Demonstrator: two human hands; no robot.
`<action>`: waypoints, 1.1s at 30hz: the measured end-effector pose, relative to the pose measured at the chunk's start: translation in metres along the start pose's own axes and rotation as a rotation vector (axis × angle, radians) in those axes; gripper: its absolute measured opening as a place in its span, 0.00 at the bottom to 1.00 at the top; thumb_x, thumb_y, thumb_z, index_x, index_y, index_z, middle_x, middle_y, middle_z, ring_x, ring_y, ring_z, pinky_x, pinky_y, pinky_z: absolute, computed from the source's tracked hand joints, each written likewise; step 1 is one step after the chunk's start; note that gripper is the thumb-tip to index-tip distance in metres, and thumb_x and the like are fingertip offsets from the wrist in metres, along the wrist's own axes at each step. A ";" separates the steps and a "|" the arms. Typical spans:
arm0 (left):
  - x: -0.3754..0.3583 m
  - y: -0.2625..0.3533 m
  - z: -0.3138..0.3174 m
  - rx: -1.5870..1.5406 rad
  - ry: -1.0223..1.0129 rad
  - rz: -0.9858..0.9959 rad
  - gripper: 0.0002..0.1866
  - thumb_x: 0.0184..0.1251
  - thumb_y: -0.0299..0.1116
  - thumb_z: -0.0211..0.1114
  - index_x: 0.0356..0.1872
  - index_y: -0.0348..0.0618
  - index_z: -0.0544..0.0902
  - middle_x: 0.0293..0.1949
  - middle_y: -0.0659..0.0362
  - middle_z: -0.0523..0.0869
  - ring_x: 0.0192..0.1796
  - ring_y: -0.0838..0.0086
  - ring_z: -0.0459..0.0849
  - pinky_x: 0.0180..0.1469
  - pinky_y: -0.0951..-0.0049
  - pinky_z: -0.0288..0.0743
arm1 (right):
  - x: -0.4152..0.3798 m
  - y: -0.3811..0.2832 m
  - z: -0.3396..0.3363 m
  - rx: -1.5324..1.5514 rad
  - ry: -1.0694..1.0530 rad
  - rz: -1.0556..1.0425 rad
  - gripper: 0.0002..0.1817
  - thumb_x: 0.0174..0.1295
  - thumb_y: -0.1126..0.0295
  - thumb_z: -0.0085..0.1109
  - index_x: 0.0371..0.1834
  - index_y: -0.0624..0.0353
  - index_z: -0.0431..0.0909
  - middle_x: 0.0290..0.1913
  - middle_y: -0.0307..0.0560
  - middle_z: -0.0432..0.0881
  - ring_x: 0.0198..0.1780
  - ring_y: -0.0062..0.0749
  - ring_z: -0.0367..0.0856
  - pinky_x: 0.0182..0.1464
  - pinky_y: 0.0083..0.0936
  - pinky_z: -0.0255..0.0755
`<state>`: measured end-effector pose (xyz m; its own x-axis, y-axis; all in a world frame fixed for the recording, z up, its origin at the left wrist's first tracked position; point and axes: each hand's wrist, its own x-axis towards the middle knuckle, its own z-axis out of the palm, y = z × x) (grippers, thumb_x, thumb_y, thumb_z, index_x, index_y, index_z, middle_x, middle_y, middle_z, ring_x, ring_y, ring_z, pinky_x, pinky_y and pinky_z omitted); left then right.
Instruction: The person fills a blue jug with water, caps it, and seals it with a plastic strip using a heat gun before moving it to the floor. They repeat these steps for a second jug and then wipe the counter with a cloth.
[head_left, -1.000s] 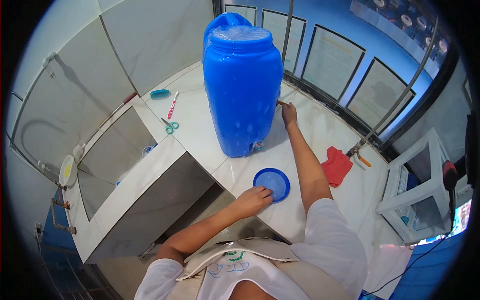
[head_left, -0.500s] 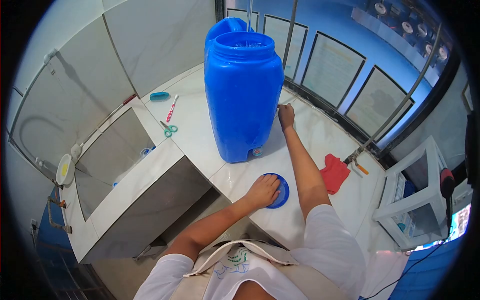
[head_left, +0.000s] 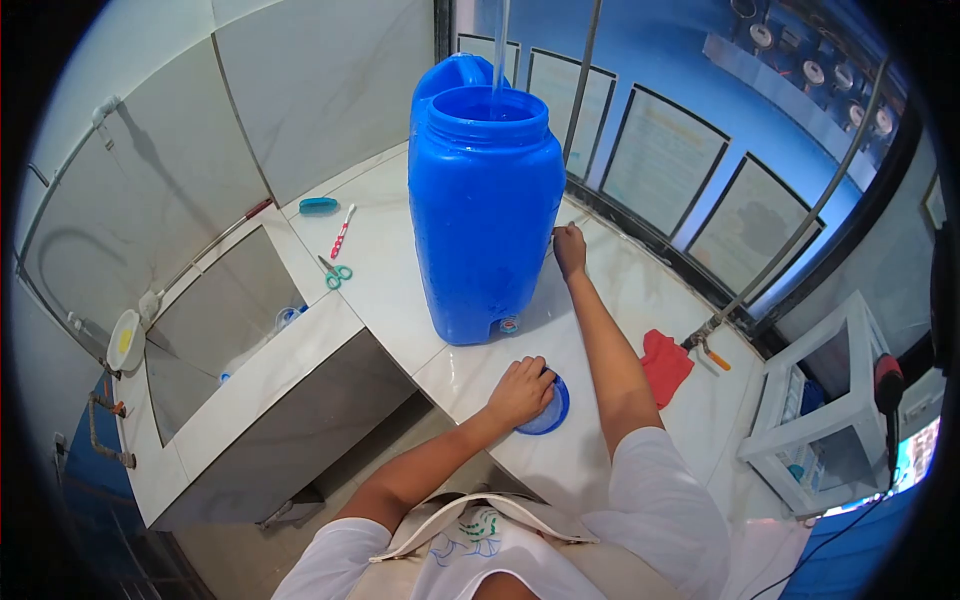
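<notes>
A tall blue plastic water jug [head_left: 487, 220] stands upright on the white tiled counter, its wide mouth uncovered. From above, a clear stream of water [head_left: 499, 55] runs into the mouth. Low on the jug's front is a small spout fitting [head_left: 509, 325]. My left hand [head_left: 520, 392] is on a round blue lid [head_left: 556, 412] lying flat on the counter, its fingers bent over the lid's far left side. My right hand [head_left: 570, 249] reaches along the jug's right side with the fingers curled closed; the jug partly hides what is in them.
Scissors [head_left: 336, 274], a toothbrush [head_left: 343, 232] and a teal brush [head_left: 318, 206] lie left of the jug. A red cloth [head_left: 664, 368] sits beside an orange-handled valve [head_left: 714, 357]. A tiled basin [head_left: 230, 330] is at left, a white plastic rack [head_left: 815, 400] at right.
The view has tilted up slightly, so things sit lower in it. My left hand has shifted toward the lid's far left edge. My right hand stays by the jug; water keeps running.
</notes>
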<state>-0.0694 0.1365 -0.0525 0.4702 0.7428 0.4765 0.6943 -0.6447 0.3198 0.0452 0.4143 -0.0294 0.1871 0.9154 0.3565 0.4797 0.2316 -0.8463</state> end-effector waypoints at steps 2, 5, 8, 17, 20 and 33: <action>0.002 0.000 -0.007 -0.016 0.117 0.044 0.08 0.59 0.33 0.56 0.35 0.40 0.75 0.35 0.54 0.72 0.41 0.63 0.71 0.43 0.66 0.65 | 0.003 0.002 0.000 -0.076 -0.065 0.009 0.19 0.57 0.64 0.49 0.37 0.76 0.70 0.41 0.67 0.76 0.47 0.60 0.73 0.51 0.43 0.66; -0.004 -0.004 -0.009 -0.133 0.100 -0.025 0.11 0.59 0.33 0.56 0.40 0.37 0.74 0.38 0.52 0.75 0.44 0.58 0.73 0.46 0.61 0.66 | -0.002 -0.007 -0.003 -0.086 -0.034 -0.032 0.19 0.57 0.65 0.48 0.39 0.77 0.71 0.40 0.66 0.76 0.48 0.58 0.73 0.50 0.43 0.66; -0.004 -0.004 -0.018 -0.414 0.198 -0.170 0.12 0.63 0.34 0.54 0.40 0.35 0.75 0.34 0.52 0.74 0.42 0.60 0.74 0.46 0.65 0.67 | -0.006 -0.013 -0.003 -0.073 0.007 -0.047 0.20 0.57 0.66 0.46 0.42 0.78 0.71 0.41 0.65 0.76 0.48 0.57 0.73 0.52 0.41 0.66; -0.089 -0.063 -0.148 -1.499 0.352 -0.936 0.11 0.64 0.40 0.60 0.40 0.45 0.78 0.40 0.65 0.79 0.46 0.78 0.74 0.53 0.71 0.65 | 0.001 -0.007 0.005 -0.147 0.007 -0.040 0.28 0.54 0.67 0.44 0.53 0.81 0.66 0.55 0.71 0.70 0.57 0.56 0.69 0.62 0.33 0.62; -0.128 -0.084 -0.208 -1.579 0.495 -1.041 0.15 0.62 0.44 0.62 0.46 0.51 0.77 0.46 0.63 0.79 0.51 0.72 0.74 0.54 0.61 0.68 | 0.005 0.002 0.011 -0.156 0.043 -0.109 0.26 0.54 0.67 0.44 0.52 0.80 0.68 0.55 0.71 0.70 0.57 0.57 0.69 0.61 0.35 0.62; -0.091 -0.125 -0.306 -1.269 0.869 -0.558 0.17 0.68 0.38 0.57 0.50 0.35 0.73 0.49 0.54 0.77 0.51 0.70 0.78 0.57 0.63 0.73 | -0.039 -0.007 -0.006 -0.308 0.188 -0.157 0.21 0.57 0.70 0.44 0.52 0.71 0.70 0.53 0.64 0.73 0.54 0.53 0.73 0.58 0.37 0.66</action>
<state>-0.3655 0.0941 0.1147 -0.4052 0.8852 0.2285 -0.4101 -0.3994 0.8200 0.0396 0.3757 -0.0354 0.2309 0.7935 0.5630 0.7447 0.2283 -0.6271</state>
